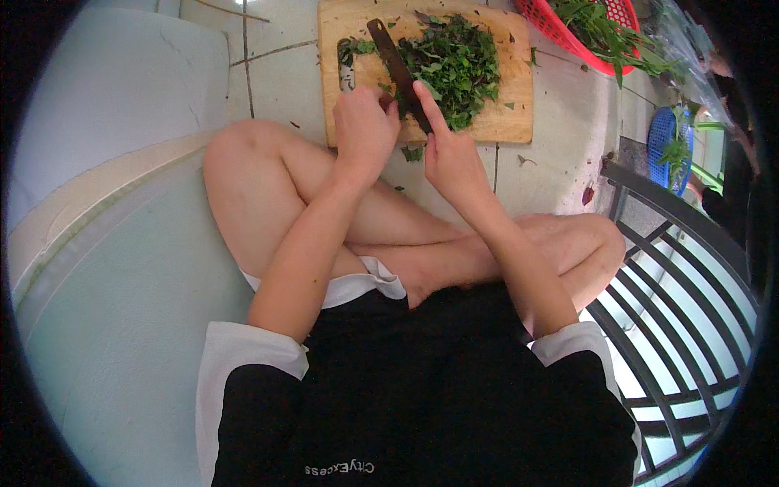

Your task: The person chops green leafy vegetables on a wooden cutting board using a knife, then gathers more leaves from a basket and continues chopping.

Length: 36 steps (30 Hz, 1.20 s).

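Observation:
A wooden cutting board [515, 97] lies on the tiled floor in front of my crossed legs. On it is a heap of chopped green and purplish leaves [458, 69]. My right hand [452, 158] grips a dark knife [393, 61] at its near end, index finger stretched along it. The knife slants away to the left over the leaves, and a small hole shows at its far end. Beside the blade, my left hand [365, 130] is closed, its fingertips bunched close to the knife. Whatever those fingers pinch is hidden.
A red plastic basket [613, 65] with leafy stems [588, 24] stands at the far right. Beyond a dark metal railing [673, 203] is a blue basket [661, 142] with greens. A pale wall [122, 105] runs along my left. Leaf scraps dot the floor tiles [280, 81].

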Available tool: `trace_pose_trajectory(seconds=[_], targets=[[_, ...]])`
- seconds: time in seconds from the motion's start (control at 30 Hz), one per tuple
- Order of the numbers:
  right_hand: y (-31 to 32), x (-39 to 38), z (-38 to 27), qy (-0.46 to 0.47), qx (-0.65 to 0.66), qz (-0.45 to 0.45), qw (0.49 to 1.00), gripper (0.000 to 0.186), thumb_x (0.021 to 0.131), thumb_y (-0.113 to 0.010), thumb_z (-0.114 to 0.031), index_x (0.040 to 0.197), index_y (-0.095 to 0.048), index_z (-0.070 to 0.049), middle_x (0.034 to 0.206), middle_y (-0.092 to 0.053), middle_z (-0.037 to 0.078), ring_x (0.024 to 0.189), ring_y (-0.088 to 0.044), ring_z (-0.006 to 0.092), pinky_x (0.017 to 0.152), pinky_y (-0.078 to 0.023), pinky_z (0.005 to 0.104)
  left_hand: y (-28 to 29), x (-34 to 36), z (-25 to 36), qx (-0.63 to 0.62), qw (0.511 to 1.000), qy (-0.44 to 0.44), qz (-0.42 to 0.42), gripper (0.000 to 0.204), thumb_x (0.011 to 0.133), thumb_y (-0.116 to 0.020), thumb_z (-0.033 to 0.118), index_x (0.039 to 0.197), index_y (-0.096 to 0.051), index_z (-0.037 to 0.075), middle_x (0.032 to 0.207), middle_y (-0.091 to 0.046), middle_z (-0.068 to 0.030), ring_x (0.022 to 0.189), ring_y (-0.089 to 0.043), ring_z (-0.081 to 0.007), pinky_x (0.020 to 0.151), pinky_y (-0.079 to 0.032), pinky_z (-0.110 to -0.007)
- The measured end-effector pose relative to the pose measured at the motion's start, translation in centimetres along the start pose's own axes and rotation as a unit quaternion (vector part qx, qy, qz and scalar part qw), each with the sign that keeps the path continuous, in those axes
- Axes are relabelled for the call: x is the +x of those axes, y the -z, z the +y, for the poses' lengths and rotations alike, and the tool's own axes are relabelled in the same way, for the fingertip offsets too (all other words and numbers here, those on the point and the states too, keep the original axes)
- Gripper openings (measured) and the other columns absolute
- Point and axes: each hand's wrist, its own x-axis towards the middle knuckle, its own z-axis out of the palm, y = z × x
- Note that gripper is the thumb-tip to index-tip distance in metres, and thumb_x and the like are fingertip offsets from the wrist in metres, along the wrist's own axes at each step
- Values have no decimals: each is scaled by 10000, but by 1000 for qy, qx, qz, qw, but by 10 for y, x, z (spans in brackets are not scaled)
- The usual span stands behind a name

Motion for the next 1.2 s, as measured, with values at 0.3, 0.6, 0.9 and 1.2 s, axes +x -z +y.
trace_pose_trajectory(seconds=[0.3,0.6,0.9,1.2], targets=[[-6,-13,-4,-27,-1,-14,1000,851,843,-508,44,1565,-173,-260,625,-579,282,565,-575,467,565,-447,570,2,3,6,-20,999,42,-14,122,757,-693,86,787,-736,-24,704,-672,-227,679,-675,-383,699,-545,-442],[-13,-11,-28,-123,-61,-85,987,878,838,-471,54,1564,-146,-315,718,-622,276,670,-631,454,633,-483,561,3,5,7,-10,1000,-4,-10,115,760,-667,62,730,-701,-44,661,-636,-248,656,-648,-411,652,-520,-469],[-25,1,-21,-93,-27,-21,995,910,806,-460,75,1555,-171,-353,777,-641,263,702,-642,441,651,-499,549,9,2,17,-15,999,20,-36,127,769,-649,56,721,-685,-57,680,-635,-262,670,-642,-422,655,-510,-484],[31,-15,-24,-69,-21,-43,996,815,855,-493,23,1548,-219,-305,811,-637,263,690,-630,445,618,-492,540,3,10,-3,-47,999,16,-18,151,789,-672,93,836,-721,-42,743,-687,-219,676,-692,-345,686,-546,-408]])
